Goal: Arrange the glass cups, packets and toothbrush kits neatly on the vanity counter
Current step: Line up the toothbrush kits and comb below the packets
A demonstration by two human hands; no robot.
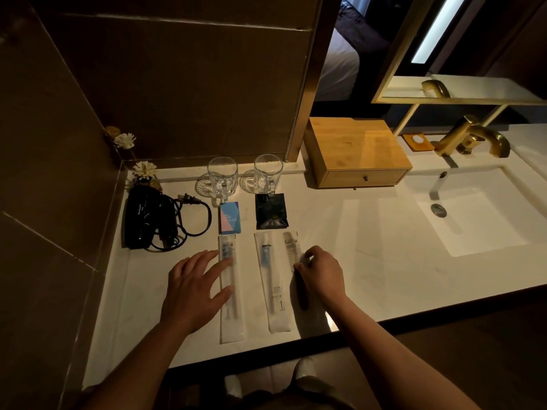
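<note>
Two glass cups (222, 176) (268, 173) stand side by side on coasters at the back of the white vanity counter (370, 247). In front of them lie a blue-and-pink packet (230, 218) and a black packet (270, 211). Two toothbrush kits (231, 318) (273, 279) lie lengthwise in clear sleeves. A comb in a clear sleeve (291, 247) lies right of the second kit. My left hand (194, 291) rests with straight fingers on the left kit. My right hand (319, 275) pinches the comb sleeve with curled fingers.
A black hair dryer (142, 220) with its cord lies at the left by the wall. A wooden drawer box (356, 152) stands behind on the right. Further right are the sink (473, 214) and gold faucet (473, 139). Small flowers (144, 169) sit in the back corner.
</note>
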